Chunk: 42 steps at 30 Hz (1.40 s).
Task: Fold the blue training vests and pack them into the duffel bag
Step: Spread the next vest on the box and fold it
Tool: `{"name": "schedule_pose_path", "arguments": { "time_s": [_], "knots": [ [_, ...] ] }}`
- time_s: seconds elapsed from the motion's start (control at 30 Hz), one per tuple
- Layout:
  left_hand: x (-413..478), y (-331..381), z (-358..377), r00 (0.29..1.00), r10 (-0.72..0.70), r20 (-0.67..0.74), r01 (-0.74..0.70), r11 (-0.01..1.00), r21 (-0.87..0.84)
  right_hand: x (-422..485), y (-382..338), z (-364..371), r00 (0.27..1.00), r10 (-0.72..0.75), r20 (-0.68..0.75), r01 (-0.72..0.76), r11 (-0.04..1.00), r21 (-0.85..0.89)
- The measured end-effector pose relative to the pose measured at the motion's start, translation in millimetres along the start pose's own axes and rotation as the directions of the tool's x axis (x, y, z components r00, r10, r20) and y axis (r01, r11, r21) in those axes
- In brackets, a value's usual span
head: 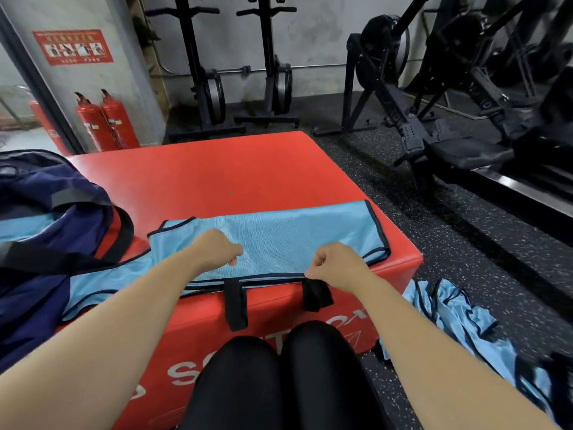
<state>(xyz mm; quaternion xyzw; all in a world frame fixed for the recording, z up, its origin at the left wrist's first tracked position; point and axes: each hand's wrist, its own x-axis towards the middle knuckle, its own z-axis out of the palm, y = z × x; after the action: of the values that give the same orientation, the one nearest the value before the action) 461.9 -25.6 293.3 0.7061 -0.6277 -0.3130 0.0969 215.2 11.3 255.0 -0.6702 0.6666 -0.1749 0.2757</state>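
A light blue training vest (297, 234) with dark trim lies flat across the near part of the red padded box (235, 169). My left hand (217, 246) pinches the vest's fabric near its middle. My right hand (335, 265) pinches the vest's near edge by the box's front rim. The navy duffel bag (46, 218) sits at the left on the box, with light blue cloth showing at its opening. Several more blue vests (452, 318) lie crumpled on the floor to the right.
Black rowing machines (434, 113) stand on the speckled rubber floor behind and to the right. Two red fire extinguishers (105, 119) stand by the wall at the back left. My knees (279, 367) press against the box front, which carries two black strap handles (235, 302).
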Motion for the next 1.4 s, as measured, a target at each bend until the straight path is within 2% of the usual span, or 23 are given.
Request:
{"name": "schedule_pose_path", "arguments": {
  "time_s": [0.13,0.2,0.23,0.27,0.37,0.43,0.5,0.6,0.7,0.77,0.83,0.93,1.0,1.13,1.23,1.3,1.4],
  "knots": [
    [9,19,8,0.954,0.25,-0.167,-0.184,0.925,0.332,-9,-2,6,0.999,-0.027,-0.046,0.022,0.993,-0.118],
    [15,31,25,0.904,0.397,-0.159,-0.298,0.852,0.431,-11,-3,9,0.997,-0.02,-0.076,0.01,0.992,-0.126],
    [18,36,36,0.893,0.437,-0.111,-0.342,0.817,0.463,-11,-3,10,0.996,-0.013,-0.089,0.002,0.992,-0.124],
    [21,39,48,0.897,0.439,-0.051,-0.361,0.795,0.487,-10,-3,11,0.995,-0.004,-0.096,-0.008,0.993,-0.119],
    [27,40,78,0.95,0.299,0.089,-0.299,0.789,0.537,-10,-3,16,0.984,-0.047,-0.172,0.018,0.986,-0.164],
    [29,36,92,0.964,0.233,0.132,-0.267,0.8,0.538,-9,-1,19,0.965,-0.135,-0.225,0.061,0.95,-0.305],
    [29,33,100,0.968,0.214,0.13,-0.25,0.797,0.55,-10,3,18,0.962,-0.175,-0.208,0.063,0.888,-0.456],
    [29,32,100,0.972,0.204,0.119,-0.235,0.79,0.567,-14,20,4,0.967,-0.134,-0.215,-0.005,0.838,-0.546],
    [28,33,99,0.969,0.209,0.128,-0.245,0.789,0.564,-23,51,-19,0.955,-0.018,-0.295,-0.165,0.795,-0.584],
    [27,33,100,0.969,0.212,0.128,-0.247,0.788,0.564,-31,68,-31,0.915,0.091,-0.394,-0.316,0.77,-0.555],
    [27,34,100,0.97,0.209,0.122,-0.241,0.787,0.567,-33,75,-36,0.858,0.19,-0.477,-0.414,0.805,-0.425],
    [24,35,99,0.971,0.206,0.121,-0.238,0.789,0.566,-22,72,-35,0.789,0.312,-0.529,-0.418,0.904,-0.091],
    [22,36,99,0.971,0.206,0.122,-0.238,0.789,0.566,-11,67,-35,0.764,0.387,-0.516,-0.443,0.897,0.017],
    [21,37,99,0.973,0.197,0.119,-0.23,0.789,0.57,13,67,-34,0.737,0.519,-0.433,-0.595,0.802,-0.053],
    [22,37,100,0.973,0.198,0.119,-0.23,0.787,0.572,23,65,-37,0.709,0.592,-0.383,-0.651,0.758,-0.034],
    [23,37,100,0.973,0.197,0.117,-0.228,0.788,0.572,26,61,-39,0.713,0.591,-0.378,-0.649,0.76,-0.035],
    [23,39,102,0.978,0.18,0.107,-0.209,0.796,0.568,32,59,-41,0.75,0.507,-0.425,-0.589,0.804,-0.079]
  ]
}}
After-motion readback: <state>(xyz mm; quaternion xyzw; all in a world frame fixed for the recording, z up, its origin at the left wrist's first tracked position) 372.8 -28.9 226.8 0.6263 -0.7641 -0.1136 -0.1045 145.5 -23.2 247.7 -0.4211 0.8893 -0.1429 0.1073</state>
